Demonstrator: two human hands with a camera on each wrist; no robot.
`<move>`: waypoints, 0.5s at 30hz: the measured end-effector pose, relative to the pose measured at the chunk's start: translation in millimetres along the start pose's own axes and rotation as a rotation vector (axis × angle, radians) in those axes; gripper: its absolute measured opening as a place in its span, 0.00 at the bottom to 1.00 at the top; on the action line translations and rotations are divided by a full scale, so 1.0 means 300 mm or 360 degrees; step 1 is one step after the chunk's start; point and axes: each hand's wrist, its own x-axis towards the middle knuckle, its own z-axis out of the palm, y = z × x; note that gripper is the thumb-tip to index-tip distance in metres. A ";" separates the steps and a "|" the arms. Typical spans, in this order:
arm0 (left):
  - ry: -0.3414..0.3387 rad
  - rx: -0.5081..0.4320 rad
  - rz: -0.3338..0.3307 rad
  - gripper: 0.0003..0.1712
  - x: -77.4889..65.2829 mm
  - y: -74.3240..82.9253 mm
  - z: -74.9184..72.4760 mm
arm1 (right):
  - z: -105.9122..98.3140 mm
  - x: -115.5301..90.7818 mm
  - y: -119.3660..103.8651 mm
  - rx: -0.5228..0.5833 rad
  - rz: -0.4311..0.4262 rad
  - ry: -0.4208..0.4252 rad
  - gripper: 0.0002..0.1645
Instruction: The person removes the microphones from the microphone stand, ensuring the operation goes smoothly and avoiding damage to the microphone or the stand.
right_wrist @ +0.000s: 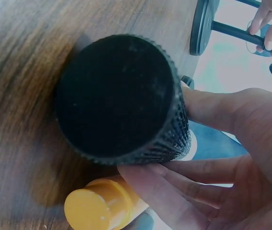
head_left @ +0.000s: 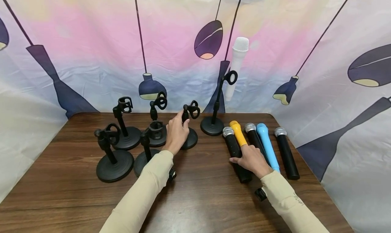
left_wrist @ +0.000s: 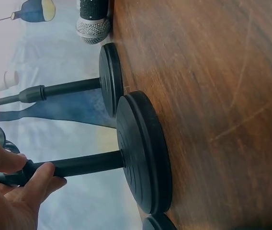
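My left hand (head_left: 177, 132) pinches the upper pole of a short black microphone stand (head_left: 191, 139); its round base rests on the table. In the left wrist view, thumb and fingers meet just below the stand's clip. My right hand (head_left: 252, 158) holds a black microphone (head_left: 231, 146) with a silver mesh head, lying on the table. The right wrist view shows the thumb on one side of its ribbed end (right_wrist: 117, 100) and fingers on the other. Right beside it lies a yellow microphone (head_left: 238, 131), partly hidden by the hand.
Further right lie another black microphone (head_left: 252, 132), a blue one (head_left: 268, 148) and a third black one (head_left: 287, 155). A taller stand (head_left: 212, 126) at the back bears a white microphone (head_left: 238, 59). Several short stands (head_left: 114, 166) stand at left on the wooden table (head_left: 195, 202).
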 end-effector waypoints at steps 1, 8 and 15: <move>0.0002 -0.0002 0.0005 0.29 0.004 -0.001 0.001 | 0.000 0.000 -0.001 0.0000 0.0000 0.0004 0.27; 0.0021 -0.0030 0.0014 0.28 0.021 -0.008 0.010 | 0.004 0.000 0.000 -0.0012 -0.0002 0.0018 0.27; -0.0035 -0.0032 -0.0056 0.30 0.018 -0.012 0.005 | -0.007 0.001 -0.002 -0.0052 -0.0013 0.0031 0.27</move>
